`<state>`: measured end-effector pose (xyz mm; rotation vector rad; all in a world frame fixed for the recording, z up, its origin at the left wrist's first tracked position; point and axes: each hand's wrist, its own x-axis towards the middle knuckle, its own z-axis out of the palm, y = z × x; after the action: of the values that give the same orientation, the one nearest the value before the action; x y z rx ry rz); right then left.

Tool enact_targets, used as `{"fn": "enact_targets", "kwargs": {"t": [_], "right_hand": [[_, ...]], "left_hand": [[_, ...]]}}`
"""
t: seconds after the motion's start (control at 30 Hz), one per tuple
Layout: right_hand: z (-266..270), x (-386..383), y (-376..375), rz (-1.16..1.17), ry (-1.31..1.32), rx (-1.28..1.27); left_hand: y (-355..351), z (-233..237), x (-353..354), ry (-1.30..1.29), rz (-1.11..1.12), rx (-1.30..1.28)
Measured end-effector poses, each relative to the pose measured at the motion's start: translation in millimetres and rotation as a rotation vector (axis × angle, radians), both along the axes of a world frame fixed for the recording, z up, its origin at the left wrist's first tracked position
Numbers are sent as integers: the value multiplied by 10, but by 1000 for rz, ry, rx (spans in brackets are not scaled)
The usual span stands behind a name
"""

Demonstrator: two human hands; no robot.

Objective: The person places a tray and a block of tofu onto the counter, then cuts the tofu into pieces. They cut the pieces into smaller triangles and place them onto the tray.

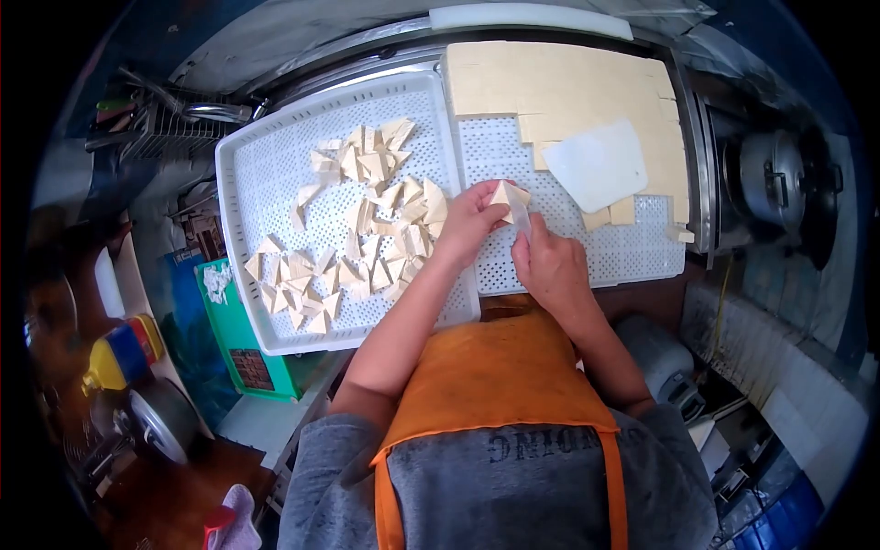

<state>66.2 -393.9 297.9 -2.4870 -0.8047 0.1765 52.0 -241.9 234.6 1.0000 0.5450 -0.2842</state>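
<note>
Orange apron point(495, 367) nearest, below right tray point(632, 258). Right hand point(553, 268) over tray's near edge, closed on what looks like thin blade point(520, 215). Left hand point(469, 225) pinches tofu piece point(507, 195) above tray's left side, lifted so blade reaches it. Cut triangles point(357, 229) in left tray point(240, 165) alongside, likely kept apart from uncut. Slab point(559, 87) and white scraper point(596, 163) at tray's far end.

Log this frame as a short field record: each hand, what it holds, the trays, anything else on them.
left hand: holds a triangular piece above the right tray
right hand: grips a thin blade set against that piece
left tray: white, perforated, scattered with cut triangles
right tray: white, perforated, pale slab at its far end
scraper: white, lying at the slab's near edge
apron: orange
</note>
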Motion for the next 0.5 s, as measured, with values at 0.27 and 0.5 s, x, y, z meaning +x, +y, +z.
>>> {"fn": "enact_targets", "kwargs": {"t": [0.27, 0.5], "right_hand": [[-266, -21, 233, 63, 86, -88], [-201, -119, 201, 119, 332, 426]], "left_hand": [[133, 11, -100, -34, 25, -68], [861, -120, -604, -149, 80, -175]]}}
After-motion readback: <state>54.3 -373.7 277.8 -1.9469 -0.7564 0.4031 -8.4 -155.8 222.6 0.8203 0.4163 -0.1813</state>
